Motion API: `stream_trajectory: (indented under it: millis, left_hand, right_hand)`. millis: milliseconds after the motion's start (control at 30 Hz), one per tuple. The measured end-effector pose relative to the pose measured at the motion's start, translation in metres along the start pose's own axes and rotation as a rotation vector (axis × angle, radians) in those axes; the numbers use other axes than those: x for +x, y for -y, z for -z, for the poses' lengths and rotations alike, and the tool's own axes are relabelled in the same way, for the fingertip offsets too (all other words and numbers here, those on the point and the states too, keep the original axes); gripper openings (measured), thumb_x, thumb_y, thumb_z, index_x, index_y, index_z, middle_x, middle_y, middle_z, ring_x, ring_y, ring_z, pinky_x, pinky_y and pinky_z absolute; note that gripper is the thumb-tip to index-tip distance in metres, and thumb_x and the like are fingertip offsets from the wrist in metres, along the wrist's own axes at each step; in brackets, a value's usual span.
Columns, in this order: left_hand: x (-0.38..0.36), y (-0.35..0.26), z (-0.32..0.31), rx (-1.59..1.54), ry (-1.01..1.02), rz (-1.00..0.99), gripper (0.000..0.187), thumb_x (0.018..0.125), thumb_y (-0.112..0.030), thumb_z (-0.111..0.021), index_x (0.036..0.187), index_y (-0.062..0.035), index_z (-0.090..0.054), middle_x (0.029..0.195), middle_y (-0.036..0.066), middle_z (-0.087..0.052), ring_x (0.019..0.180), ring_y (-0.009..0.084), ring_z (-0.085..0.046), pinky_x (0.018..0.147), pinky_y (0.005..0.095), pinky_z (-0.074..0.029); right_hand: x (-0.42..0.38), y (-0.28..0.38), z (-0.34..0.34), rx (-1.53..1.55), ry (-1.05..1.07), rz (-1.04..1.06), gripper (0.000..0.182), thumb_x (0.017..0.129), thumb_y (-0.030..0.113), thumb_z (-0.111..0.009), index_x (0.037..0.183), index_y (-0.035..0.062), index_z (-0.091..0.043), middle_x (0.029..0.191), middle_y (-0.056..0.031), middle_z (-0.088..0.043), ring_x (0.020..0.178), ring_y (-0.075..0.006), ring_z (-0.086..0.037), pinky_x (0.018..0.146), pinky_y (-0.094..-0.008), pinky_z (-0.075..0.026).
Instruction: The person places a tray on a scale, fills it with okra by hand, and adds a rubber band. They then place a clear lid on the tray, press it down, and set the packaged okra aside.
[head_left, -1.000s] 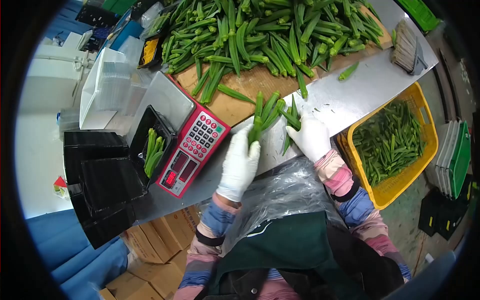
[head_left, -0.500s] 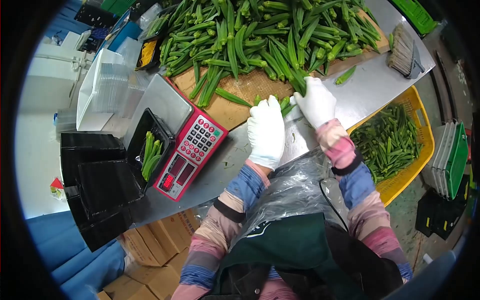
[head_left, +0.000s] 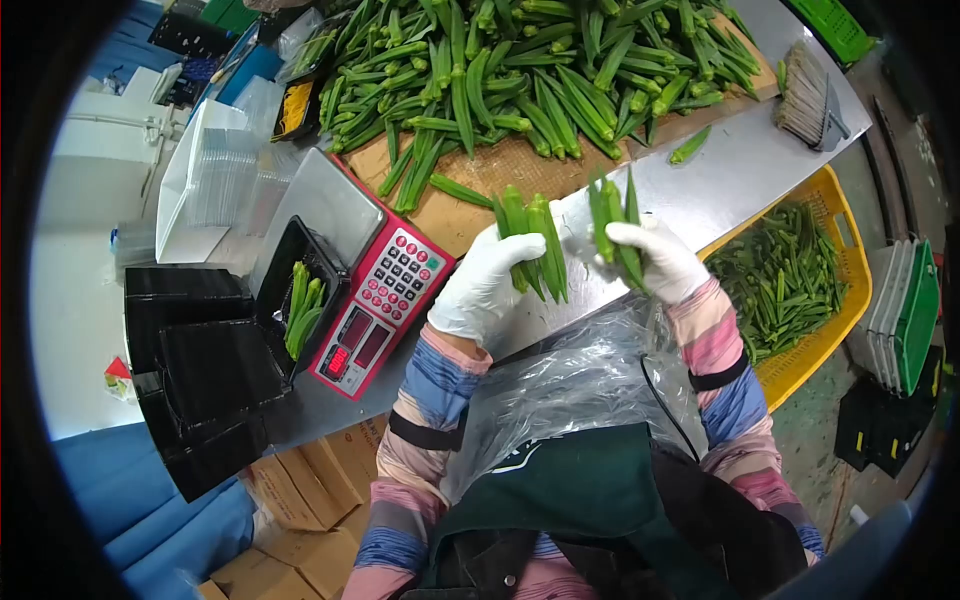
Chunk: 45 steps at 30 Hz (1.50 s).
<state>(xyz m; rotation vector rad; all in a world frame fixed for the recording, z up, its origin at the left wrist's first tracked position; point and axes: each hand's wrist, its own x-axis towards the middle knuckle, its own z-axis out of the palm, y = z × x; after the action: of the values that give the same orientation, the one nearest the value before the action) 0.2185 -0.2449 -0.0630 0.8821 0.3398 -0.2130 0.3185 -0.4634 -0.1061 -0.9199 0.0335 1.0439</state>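
Observation:
My left hand (head_left: 480,285), in a white glove, is closed around a small bunch of okra (head_left: 531,240), held upright above the table's near edge. A little to the right, my gloved right hand (head_left: 660,258) grips a second bunch of okra (head_left: 613,225); the two bunches are apart. Beyond both hands lies a large heap of okra (head_left: 520,70) on a brown board (head_left: 470,200). To the left, a red scale (head_left: 385,280) carries a black tray (head_left: 275,285) with several okra pods (head_left: 301,310) in it.
At the right stands a yellow crate (head_left: 855,270) full of okra. A brush (head_left: 805,100) and one loose pod (head_left: 690,145) lie on the metal table (head_left: 720,185). Stacked black trays (head_left: 215,370) flank the scale, with clear plastic containers (head_left: 220,175) behind them and cardboard boxes (head_left: 310,480) below.
Both hands have drawn back from the heap's near edge with okra in them. My left hand has shifted left and turned, so its bunch now shows; the right hand has come lower.

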Motion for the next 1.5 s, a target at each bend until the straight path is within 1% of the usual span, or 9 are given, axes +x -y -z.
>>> stream_trajectory:
  millis: [233,367,500,700,800,933,1033,1233,1500]
  left_hand:
    - [-0.027,0.016,0.029,-0.503,0.037,0.081,0.050,0.101,-0.019,-0.056,0.144,0.0037,-0.044,0.135,0.023,-0.058,0.121,0.0354,-0.062,0.104,0.0542,-0.052]
    - [-0.035,0.017,0.032,-0.637,0.060,0.037,0.064,0.104,-0.036,-0.051,0.151,0.0040,-0.033,0.149,0.028,-0.044,0.137,0.0425,-0.046,0.113,0.0682,-0.034]
    - [-0.038,0.014,0.035,-0.701,0.082,0.046,0.082,0.100,-0.053,-0.053,0.155,0.0028,-0.027,0.154,0.027,-0.037,0.142,0.0431,-0.039,0.118,0.0643,-0.026]
    - [-0.043,0.001,0.021,-0.690,0.166,0.030,0.093,0.098,-0.063,-0.049,0.154,0.0069,-0.025,0.154,0.027,-0.038,0.141,0.0388,-0.042,0.117,0.0560,-0.034]
    - [-0.038,0.008,0.021,-0.616,0.165,-0.009,0.096,0.097,-0.067,-0.047,0.154,0.0069,-0.026,0.152,0.024,-0.041,0.139,0.0355,-0.045,0.116,0.0532,-0.036]
    - [-0.031,0.029,0.000,-0.441,-0.025,-0.129,0.068,0.094,-0.044,-0.070,0.146,-0.0101,-0.043,0.141,0.009,-0.053,0.131,0.0275,-0.053,0.110,0.0487,-0.045]
    - [-0.029,0.039,0.011,-0.712,0.109,-0.093,0.068,0.096,-0.044,-0.068,0.147,-0.0088,-0.042,0.142,0.013,-0.054,0.132,0.0287,-0.052,0.107,0.0551,-0.047]
    - [-0.027,0.044,0.017,-0.747,0.011,-0.195,0.074,0.096,-0.043,-0.068,0.152,-0.0063,-0.038,0.142,0.017,-0.055,0.128,0.0296,-0.055,0.108,0.0479,-0.047]
    - [-0.064,-0.001,0.008,-0.488,-0.059,-0.160,0.071,0.097,-0.027,-0.064,0.155,-0.0032,-0.031,0.122,0.015,-0.063,0.102,0.0262,-0.066,0.089,0.0450,-0.055]
  right_hand:
    - [0.003,-0.028,-0.025,0.248,0.245,0.026,0.043,0.100,0.008,-0.058,0.139,-0.0086,-0.049,0.134,-0.0190,-0.061,0.114,-0.0239,-0.064,0.097,-0.0399,-0.055]
    - [0.008,-0.032,-0.020,0.315,0.303,-0.011,0.044,0.101,0.009,-0.054,0.140,-0.0086,-0.046,0.139,-0.0238,-0.056,0.119,-0.0297,-0.063,0.099,-0.0454,-0.055]
    - [0.008,-0.035,-0.013,0.382,0.272,-0.062,0.045,0.100,0.013,-0.056,0.139,-0.0082,-0.048,0.136,-0.0213,-0.059,0.116,-0.0278,-0.064,0.097,-0.0412,-0.055]
    - [0.007,-0.034,-0.017,0.483,0.322,-0.082,0.045,0.099,0.015,-0.056,0.138,-0.0066,-0.047,0.137,-0.0234,-0.057,0.117,-0.0320,-0.064,0.098,-0.0482,-0.055]
    - [0.003,-0.035,-0.021,0.132,0.186,-0.026,0.054,0.101,0.022,-0.058,0.143,-0.0086,-0.044,0.139,-0.0220,-0.057,0.124,-0.0281,-0.060,0.107,-0.0415,-0.047]
    - [-0.016,-0.028,-0.088,-0.643,-0.015,0.197,0.078,0.100,0.031,-0.061,0.154,-0.0116,-0.023,0.154,-0.0274,-0.040,0.145,-0.0313,-0.038,0.119,-0.0351,-0.029]
    - [-0.034,-0.015,-0.098,-0.792,0.151,0.316,0.073,0.103,0.027,-0.056,0.155,-0.0090,-0.022,0.158,-0.0255,-0.035,0.148,-0.0302,-0.033,0.120,-0.0363,-0.026]
    - [-0.043,0.004,-0.081,-0.130,0.235,0.127,0.060,0.103,0.023,-0.054,0.152,-0.0070,-0.035,0.154,-0.0200,-0.044,0.143,-0.0287,-0.042,0.114,-0.0398,-0.038]
    - [-0.038,-0.001,-0.080,-0.232,0.079,0.261,0.056,0.104,0.029,-0.050,0.143,-0.0107,-0.045,0.139,-0.0250,-0.056,0.131,-0.0296,-0.055,0.101,-0.0388,-0.048]
